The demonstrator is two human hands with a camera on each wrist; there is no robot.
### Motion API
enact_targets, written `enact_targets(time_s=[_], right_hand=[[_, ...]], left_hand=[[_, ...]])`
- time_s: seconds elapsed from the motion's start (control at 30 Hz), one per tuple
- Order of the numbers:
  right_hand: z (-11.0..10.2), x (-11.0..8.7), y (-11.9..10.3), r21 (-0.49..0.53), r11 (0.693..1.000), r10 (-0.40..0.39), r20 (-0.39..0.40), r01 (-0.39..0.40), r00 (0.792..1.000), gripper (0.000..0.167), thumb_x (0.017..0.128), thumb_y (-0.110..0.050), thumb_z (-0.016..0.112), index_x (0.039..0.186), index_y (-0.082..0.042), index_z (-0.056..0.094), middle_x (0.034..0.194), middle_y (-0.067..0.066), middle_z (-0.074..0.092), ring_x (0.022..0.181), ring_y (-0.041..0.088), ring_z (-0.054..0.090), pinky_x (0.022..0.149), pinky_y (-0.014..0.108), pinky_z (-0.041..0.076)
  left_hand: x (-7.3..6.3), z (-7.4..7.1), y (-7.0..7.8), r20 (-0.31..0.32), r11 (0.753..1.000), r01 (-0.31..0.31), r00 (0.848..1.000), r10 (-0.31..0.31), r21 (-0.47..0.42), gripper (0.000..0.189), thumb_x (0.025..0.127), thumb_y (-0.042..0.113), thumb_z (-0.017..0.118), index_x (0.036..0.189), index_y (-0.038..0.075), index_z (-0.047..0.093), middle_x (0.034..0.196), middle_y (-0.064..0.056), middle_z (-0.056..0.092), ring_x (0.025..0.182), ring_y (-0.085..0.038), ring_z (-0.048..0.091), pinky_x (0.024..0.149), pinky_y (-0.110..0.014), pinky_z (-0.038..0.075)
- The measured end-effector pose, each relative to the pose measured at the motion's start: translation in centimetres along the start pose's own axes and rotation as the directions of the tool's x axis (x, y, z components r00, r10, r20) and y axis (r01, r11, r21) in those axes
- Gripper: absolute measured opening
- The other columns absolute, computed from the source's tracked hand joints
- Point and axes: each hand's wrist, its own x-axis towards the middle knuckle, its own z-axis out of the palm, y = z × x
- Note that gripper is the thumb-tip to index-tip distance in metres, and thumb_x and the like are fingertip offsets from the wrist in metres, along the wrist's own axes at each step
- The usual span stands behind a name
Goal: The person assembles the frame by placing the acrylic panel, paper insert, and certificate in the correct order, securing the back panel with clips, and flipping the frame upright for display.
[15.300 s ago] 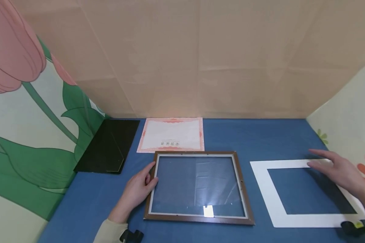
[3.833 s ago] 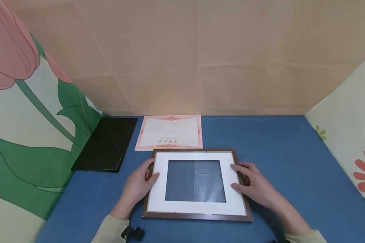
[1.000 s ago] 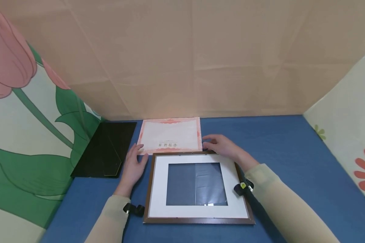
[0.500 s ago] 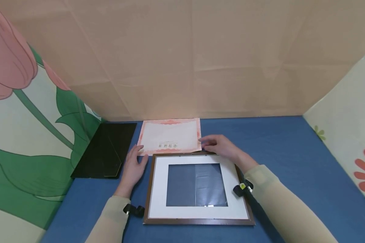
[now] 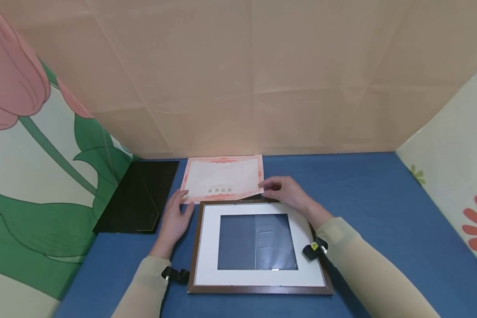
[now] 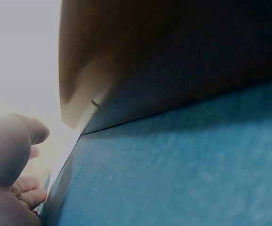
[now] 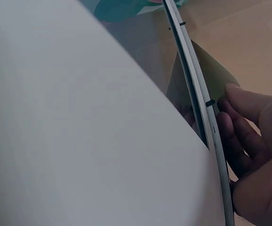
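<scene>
A pink-bordered certificate lies behind the picture frame, its near right corner raised off the cloth. My right hand pinches that corner; in the right wrist view, the thumb and fingers meet at the paper's edge. My left hand is beside the frame's left side, fingers extended and loosely spread, with fingertips at the certificate's near left corner. Inside the brown frame lies a white mat with a rectangular opening, glass showing through it. In the left wrist view, the frame's dark side hides part of the scene.
A black backing board with a stand flap lies at the left on the blue tablecloth. A beige sheet rises behind the table, and flower-patterned panels flank both sides.
Since the oldest frame, the white mat has gone from the right into the picture frame. Both hands have since moved to the certificate; within the last second the right hand has pinched and raised its corner.
</scene>
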Motion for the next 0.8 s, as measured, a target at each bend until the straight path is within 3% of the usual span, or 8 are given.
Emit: enact_targets(time_s=[0.4, 0.8], right_hand=[[0.4, 0.0, -0.1, -0.019, 1.000, 0.012, -0.070, -0.013, 0.997, 0.014, 0.102, -0.026, 0.084, 0.114, -0.018, 0.085, 0.116, 0.003, 0.074, 0.104, 0.025, 0.066, 0.087, 0.037, 0.056], [-0.2, -1.1, -1.2, 0.028, 0.995, -0.089, -0.163, 0.095, 0.983, 0.011, 0.106, -0.029, 0.080, 0.111, -0.020, 0.084, 0.119, 0.002, 0.070, 0.107, 0.024, 0.064, 0.094, 0.043, 0.055]], left_hand=[[0.0, 0.0, 0.1, -0.017, 1.000, -0.023, 1.000, 0.023, -0.014, 0.050, 0.111, 0.020, 0.070, 0.157, 0.004, 0.056, 0.172, -0.024, 0.039, 0.162, -0.042, 0.030, 0.128, -0.062, 0.027], [0.1, -0.6, -0.1, -0.038, 0.997, -0.060, 0.998, 0.059, -0.050, 0.058, 0.104, 0.016, 0.080, 0.156, 0.005, 0.057, 0.164, -0.022, 0.050, 0.157, -0.039, 0.040, 0.128, -0.054, 0.030]])
